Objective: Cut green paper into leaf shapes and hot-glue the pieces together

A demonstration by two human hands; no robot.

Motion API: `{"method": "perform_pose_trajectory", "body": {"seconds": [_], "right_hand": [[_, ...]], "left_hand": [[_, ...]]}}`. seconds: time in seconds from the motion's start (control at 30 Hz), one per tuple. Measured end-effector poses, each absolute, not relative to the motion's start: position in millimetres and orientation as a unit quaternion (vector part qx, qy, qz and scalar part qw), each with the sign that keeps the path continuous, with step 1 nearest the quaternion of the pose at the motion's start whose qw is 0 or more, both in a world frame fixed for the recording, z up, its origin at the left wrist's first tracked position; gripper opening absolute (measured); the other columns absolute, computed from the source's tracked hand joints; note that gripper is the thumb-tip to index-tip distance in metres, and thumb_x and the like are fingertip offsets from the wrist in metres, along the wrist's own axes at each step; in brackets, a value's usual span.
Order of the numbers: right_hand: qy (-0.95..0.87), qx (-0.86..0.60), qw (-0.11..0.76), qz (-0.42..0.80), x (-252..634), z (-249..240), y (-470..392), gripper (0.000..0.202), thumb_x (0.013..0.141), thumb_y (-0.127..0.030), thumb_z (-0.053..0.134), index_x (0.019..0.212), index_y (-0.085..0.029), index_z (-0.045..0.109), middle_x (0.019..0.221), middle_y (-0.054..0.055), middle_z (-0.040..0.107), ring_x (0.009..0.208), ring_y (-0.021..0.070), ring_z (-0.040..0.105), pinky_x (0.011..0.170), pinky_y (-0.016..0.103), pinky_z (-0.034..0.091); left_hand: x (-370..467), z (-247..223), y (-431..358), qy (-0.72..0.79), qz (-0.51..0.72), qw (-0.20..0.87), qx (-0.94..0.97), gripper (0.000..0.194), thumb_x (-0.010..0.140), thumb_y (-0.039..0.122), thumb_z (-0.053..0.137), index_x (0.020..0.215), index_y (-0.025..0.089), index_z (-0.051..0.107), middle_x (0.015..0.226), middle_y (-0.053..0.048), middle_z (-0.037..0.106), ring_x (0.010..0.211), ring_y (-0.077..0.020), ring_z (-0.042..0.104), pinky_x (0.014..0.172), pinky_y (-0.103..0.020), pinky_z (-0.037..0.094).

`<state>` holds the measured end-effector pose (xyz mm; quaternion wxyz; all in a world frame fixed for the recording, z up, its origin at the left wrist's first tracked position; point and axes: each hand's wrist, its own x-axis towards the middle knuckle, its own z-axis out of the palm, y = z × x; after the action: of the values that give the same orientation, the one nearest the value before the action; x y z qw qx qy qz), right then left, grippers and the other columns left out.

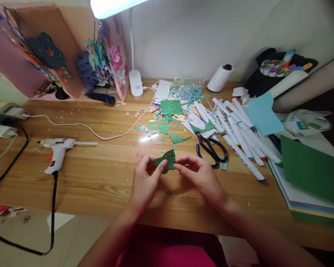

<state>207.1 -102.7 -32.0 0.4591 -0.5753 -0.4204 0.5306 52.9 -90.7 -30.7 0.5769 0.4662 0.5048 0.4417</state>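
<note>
Between both hands, above the wooden table, is a dark green paper cutout (168,160) with a pointed top and slits along its edge. My left hand (150,177) pinches its left side, the thumb lying across the front. On the right side, my right hand (199,174) grips the paper's edge between thumb and fingertips. Black-handled scissors (211,150) lie just beyond my right hand. Green paper scraps (171,107) are heaped past my hands, and a curved green offcut (179,138) lies nearer.
A white hot glue gun (55,152) lies at left, its black cord hanging over the front edge. Several white markers (236,129) and stacked coloured paper (313,174) are at right. A thread spool (220,78) and a pink cardboard box (64,48) stand at the back.
</note>
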Motion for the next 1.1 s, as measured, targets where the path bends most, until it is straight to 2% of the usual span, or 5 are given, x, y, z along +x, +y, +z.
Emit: {"method": "perform_pose_trajectory", "body": {"seconds": [0.47, 0.67, 0.87, 1.1], "right_hand": [[-0.428, -0.574, 0.464, 0.521, 207.1, -29.7, -108.5, 0.016, 0.07, -0.034, 0.072, 0.069, -0.019, 0.065, 0.067, 0.0, 0.064, 0.058, 0.0124, 0.057, 0.056, 0.025, 0.048], [-0.424, -0.575, 0.475, 0.513, 205.5, -29.2, -108.7, 0.013, 0.068, -0.031, 0.073, 0.07, -0.019, 0.068, 0.069, 0.001, 0.068, 0.06, 0.0138, 0.06, 0.059, 0.027, 0.05], [-0.424, -0.567, 0.478, 0.52, 204.3, -29.6, -110.0, 0.011, 0.067, -0.03, 0.073, 0.067, -0.02, 0.069, 0.067, 0.001, 0.069, 0.059, 0.0144, 0.06, 0.058, 0.028, 0.051], [-0.422, -0.566, 0.481, 0.52, 203.5, -31.7, -111.8, 0.011, 0.067, -0.03, 0.075, 0.071, -0.02, 0.072, 0.07, 0.002, 0.07, 0.059, 0.0137, 0.059, 0.058, 0.027, 0.05]], "left_hand": [[51.3, -32.6, -92.0, 0.489, 0.431, 0.594, 0.472, 0.021, 0.076, 0.032, 0.068, 0.071, 0.017, 0.053, 0.066, 0.002, 0.059, 0.064, -0.0104, 0.056, 0.061, -0.02, 0.043], [51.2, -28.8, -92.9, 0.483, 0.41, 0.6, 0.488, 0.016, 0.077, 0.032, 0.066, 0.085, 0.02, 0.06, 0.082, 0.0, 0.065, 0.078, -0.0124, 0.062, 0.069, -0.021, 0.047], [50.4, -28.1, -93.9, 0.484, 0.38, 0.582, 0.531, 0.014, 0.077, 0.033, 0.066, 0.081, 0.019, 0.066, 0.081, -0.003, 0.067, 0.079, -0.0158, 0.063, 0.072, -0.024, 0.049], [49.6, -30.2, -95.1, 0.49, 0.39, 0.557, 0.546, 0.014, 0.078, 0.033, 0.064, 0.078, 0.019, 0.064, 0.078, -0.002, 0.065, 0.075, -0.0159, 0.06, 0.065, -0.023, 0.048]]}}
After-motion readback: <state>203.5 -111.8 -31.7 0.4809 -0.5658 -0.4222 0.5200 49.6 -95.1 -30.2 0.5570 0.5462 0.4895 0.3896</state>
